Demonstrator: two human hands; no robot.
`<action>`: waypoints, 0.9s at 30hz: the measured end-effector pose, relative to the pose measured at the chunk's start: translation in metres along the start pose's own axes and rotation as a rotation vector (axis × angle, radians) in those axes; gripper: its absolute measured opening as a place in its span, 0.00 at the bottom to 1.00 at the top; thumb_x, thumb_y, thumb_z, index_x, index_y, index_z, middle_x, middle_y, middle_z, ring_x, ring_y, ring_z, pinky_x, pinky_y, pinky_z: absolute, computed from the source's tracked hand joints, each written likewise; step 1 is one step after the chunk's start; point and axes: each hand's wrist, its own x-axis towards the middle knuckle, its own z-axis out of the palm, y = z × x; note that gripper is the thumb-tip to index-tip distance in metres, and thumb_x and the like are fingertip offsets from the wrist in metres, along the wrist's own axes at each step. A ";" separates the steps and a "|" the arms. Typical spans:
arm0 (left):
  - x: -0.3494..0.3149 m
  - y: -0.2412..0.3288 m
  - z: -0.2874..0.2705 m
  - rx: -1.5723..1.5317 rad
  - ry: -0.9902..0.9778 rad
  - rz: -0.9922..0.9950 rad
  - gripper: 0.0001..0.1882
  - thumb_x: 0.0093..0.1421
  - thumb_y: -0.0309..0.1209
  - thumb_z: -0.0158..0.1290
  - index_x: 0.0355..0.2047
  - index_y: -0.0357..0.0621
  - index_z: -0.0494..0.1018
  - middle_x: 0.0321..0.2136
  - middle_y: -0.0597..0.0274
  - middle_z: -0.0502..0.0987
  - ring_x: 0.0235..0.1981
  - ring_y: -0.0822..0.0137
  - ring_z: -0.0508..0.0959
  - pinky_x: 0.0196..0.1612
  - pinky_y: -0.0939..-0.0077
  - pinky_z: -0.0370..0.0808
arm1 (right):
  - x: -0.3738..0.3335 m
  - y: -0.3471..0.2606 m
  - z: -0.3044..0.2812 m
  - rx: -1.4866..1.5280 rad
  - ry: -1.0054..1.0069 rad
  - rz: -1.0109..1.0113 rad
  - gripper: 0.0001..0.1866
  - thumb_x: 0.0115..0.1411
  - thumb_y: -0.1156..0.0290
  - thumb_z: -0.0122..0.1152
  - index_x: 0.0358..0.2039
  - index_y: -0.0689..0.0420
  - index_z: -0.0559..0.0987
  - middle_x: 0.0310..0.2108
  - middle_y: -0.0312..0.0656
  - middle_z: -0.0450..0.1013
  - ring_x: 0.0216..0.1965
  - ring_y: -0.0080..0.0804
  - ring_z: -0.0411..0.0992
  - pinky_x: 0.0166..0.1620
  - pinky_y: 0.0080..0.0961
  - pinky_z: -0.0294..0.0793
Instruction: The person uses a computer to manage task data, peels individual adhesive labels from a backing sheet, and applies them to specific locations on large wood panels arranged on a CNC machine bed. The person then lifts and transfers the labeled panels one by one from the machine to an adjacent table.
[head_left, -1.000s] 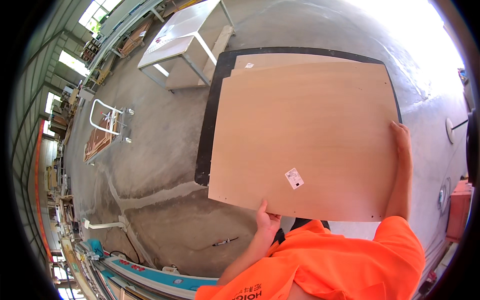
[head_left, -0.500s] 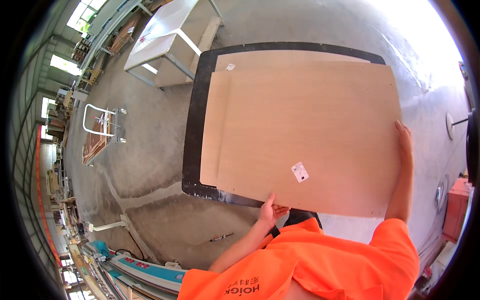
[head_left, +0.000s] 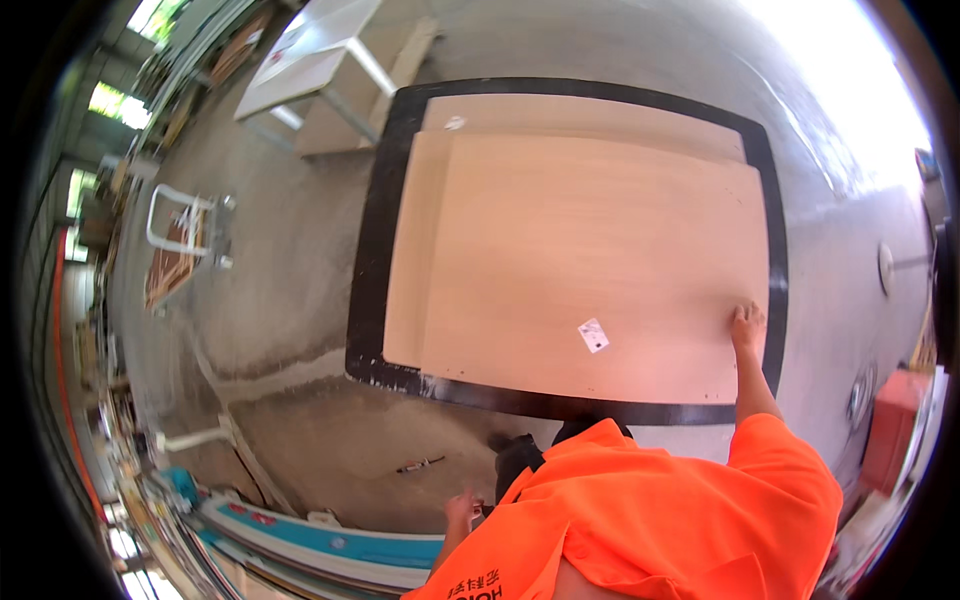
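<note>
A large pale wooden panel (head_left: 590, 250) with a white label (head_left: 593, 335) lies flat on another similar panel (head_left: 590, 115), which shows along its far edge. Both rest on a black board (head_left: 365, 270) with rounded corners, its dark border visible all round. My right hand (head_left: 748, 326) is on the upper panel near its right edge, fingers slightly bent and a little apart, gripping nothing. Off the panel, my left hand (head_left: 463, 508) hangs low at my left side, somewhat blurred, with its fingers loosely apart and nothing seen in them.
A white table (head_left: 300, 80) stands at the far left. A trolley with a white handle (head_left: 178, 222) carries brown boards. A long teal-edged machine (head_left: 330, 540) runs along the lower left. A small tool (head_left: 420, 465) lies on the floor; a red box (head_left: 897, 430) stands at right.
The upper panel's right side has come in from over the black board's edge. My left hand has let go and dropped back; my right hand has moved from the panel's edge onto its top.
</note>
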 end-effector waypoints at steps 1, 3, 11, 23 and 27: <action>0.001 -0.014 0.005 0.094 -0.048 0.174 0.19 0.55 0.43 0.49 0.26 0.36 0.73 0.19 0.55 0.74 0.19 0.66 0.73 0.23 0.73 0.69 | 0.018 0.005 0.020 -0.123 0.053 -0.133 0.29 0.54 0.56 0.51 0.53 0.61 0.67 0.54 0.54 0.62 0.57 0.46 0.58 0.59 0.35 0.56; -0.001 -0.037 0.021 0.164 -0.060 0.350 0.21 0.55 0.46 0.48 0.27 0.37 0.74 0.21 0.57 0.76 0.21 0.67 0.74 0.26 0.73 0.70 | 0.052 -0.024 0.059 -0.160 0.278 -0.262 0.32 0.54 0.53 0.54 0.54 0.60 0.65 0.54 0.52 0.62 0.57 0.47 0.58 0.59 0.39 0.55; -0.061 -0.074 0.084 -0.025 0.239 0.453 0.22 0.53 0.49 0.49 0.32 0.42 0.76 0.30 0.51 0.77 0.33 0.54 0.77 0.39 0.65 0.72 | -0.003 -0.256 0.105 0.078 0.119 -0.992 0.37 0.55 0.50 0.55 0.59 0.56 0.58 0.60 0.54 0.53 0.58 0.51 0.56 0.57 0.45 0.58; -0.131 -0.322 0.218 -0.909 0.468 -0.098 0.21 0.51 0.47 0.50 0.29 0.41 0.77 0.26 0.55 0.78 0.28 0.62 0.78 0.35 0.69 0.73 | -0.374 -0.230 0.093 0.396 -1.021 -2.115 0.12 0.57 0.68 0.54 0.29 0.66 0.77 0.48 0.50 0.66 0.46 0.42 0.67 0.45 0.34 0.71; -0.170 -0.404 0.296 -1.002 0.521 -0.221 0.22 0.51 0.47 0.47 0.26 0.39 0.77 0.23 0.56 0.79 0.25 0.64 0.78 0.34 0.71 0.74 | -0.454 -0.166 0.066 0.267 -1.125 -2.247 0.07 0.52 0.73 0.57 0.22 0.64 0.76 0.43 0.49 0.69 0.43 0.41 0.68 0.44 0.31 0.70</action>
